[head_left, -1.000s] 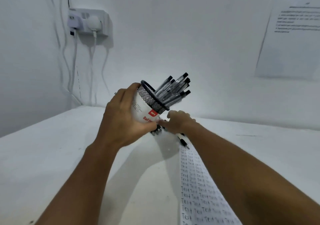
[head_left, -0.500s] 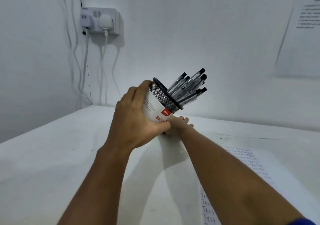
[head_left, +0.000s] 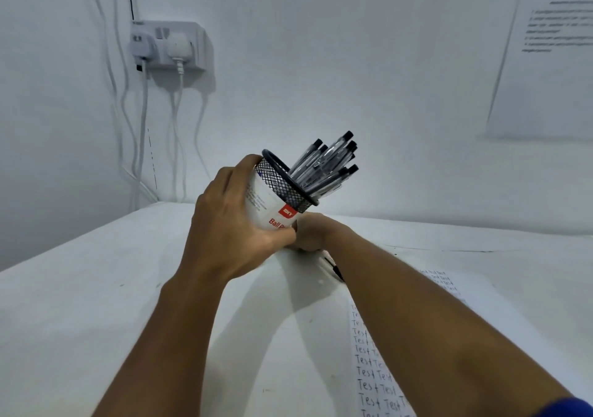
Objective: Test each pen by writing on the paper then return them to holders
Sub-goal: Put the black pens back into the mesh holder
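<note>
pens (head_left: 324,166) in holder (head_left: 282,185), paper (head_left: 378,371) right

This looks like a plain office or study corner. A white table (head_left: 80,304) runs across the lower frame and meets bare white walls. At upper left a wall socket (head_left: 167,46) holds plugs, with cables (head_left: 142,128) hanging down to the tabletop. At upper right a printed sheet (head_left: 545,63) is fixed to the wall, its text too blurred to read.
</note>
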